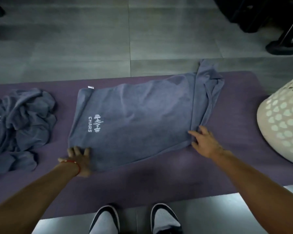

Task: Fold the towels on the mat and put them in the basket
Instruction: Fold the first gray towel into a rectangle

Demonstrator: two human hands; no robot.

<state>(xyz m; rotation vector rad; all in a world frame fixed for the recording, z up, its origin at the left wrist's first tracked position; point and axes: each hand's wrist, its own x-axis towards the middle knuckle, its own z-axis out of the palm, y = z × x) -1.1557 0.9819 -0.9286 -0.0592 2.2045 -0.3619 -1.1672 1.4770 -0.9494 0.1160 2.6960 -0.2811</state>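
Two hands press the towel (139,114); long axis runs left-right.

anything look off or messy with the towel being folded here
Yes. The spread towel lies askew on the mat, and its right end is bunched and folded over itself, with a corner spilling past the mat's far edge onto the floor. The right hand is at that bunched edge.

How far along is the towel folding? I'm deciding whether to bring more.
Early on. Nothing looks finished: no folded towel shows, and the basket's inside is out of view. In hand: one towel lies spread on the mat, its right end bunched, left hand flat on its near corner, right hand at the bunched edge. Left: a crumpled pile waits.
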